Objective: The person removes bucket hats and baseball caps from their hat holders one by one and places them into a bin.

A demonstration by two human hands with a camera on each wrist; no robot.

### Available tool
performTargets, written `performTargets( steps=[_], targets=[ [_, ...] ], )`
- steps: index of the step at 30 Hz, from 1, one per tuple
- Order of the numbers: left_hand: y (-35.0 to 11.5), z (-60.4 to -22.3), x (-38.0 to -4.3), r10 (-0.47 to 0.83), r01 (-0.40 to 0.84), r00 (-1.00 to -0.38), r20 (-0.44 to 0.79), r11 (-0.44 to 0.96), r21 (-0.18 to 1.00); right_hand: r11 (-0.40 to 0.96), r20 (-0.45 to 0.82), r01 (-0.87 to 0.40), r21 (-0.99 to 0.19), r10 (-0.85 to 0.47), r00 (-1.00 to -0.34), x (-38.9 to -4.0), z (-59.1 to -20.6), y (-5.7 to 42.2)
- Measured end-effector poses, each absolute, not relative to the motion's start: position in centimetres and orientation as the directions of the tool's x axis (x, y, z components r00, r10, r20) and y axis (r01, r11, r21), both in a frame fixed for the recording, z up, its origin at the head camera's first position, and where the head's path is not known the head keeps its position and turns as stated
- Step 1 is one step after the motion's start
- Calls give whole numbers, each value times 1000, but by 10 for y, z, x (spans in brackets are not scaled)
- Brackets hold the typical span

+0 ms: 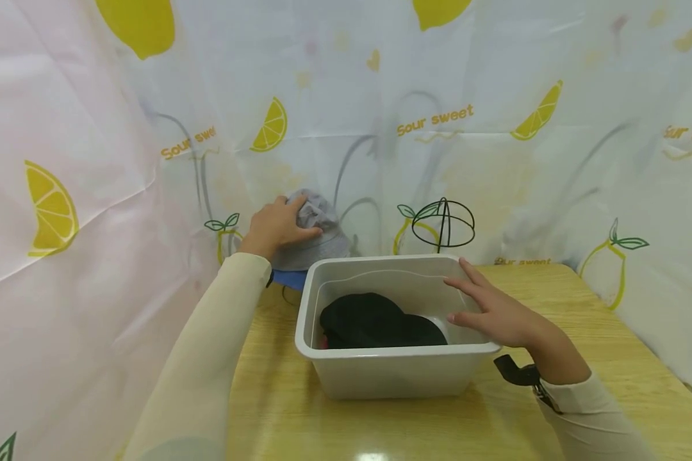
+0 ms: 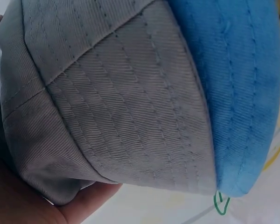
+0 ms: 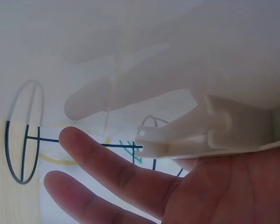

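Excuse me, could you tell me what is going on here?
A person's left hand grips a gray hat, with a blue brim showing beneath its edge. The right hand is at the right side of a white bin, fingers extended over its rim. A black cap lies inside the bin, which is on a wooden table. A black wire stand rises behind it.

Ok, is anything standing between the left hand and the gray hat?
Nothing visible: the left hand touches the gray hat directly. Blue fabric shows past its brim and the white bin stands nearby, neither in between.
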State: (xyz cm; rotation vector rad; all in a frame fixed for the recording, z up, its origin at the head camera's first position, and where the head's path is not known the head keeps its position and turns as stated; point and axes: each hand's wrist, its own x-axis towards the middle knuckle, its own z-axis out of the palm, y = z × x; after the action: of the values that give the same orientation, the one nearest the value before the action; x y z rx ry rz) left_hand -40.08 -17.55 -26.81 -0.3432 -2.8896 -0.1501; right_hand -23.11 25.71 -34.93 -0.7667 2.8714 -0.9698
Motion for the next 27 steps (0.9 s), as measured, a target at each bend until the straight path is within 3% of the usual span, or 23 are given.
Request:
performTargets(
  steps=[18, 27],
  targets=[
    [-176, -268, -399, 248, 279, -937, 244, 955, 102, 656, 150, -440, -613, -450, -880, -231, -353, 255],
    [-174, -265, -400, 253, 302, -917, 308, 946, 121, 651, 148, -434, -623, -447, -882, -231, -352, 257]
  ],
)
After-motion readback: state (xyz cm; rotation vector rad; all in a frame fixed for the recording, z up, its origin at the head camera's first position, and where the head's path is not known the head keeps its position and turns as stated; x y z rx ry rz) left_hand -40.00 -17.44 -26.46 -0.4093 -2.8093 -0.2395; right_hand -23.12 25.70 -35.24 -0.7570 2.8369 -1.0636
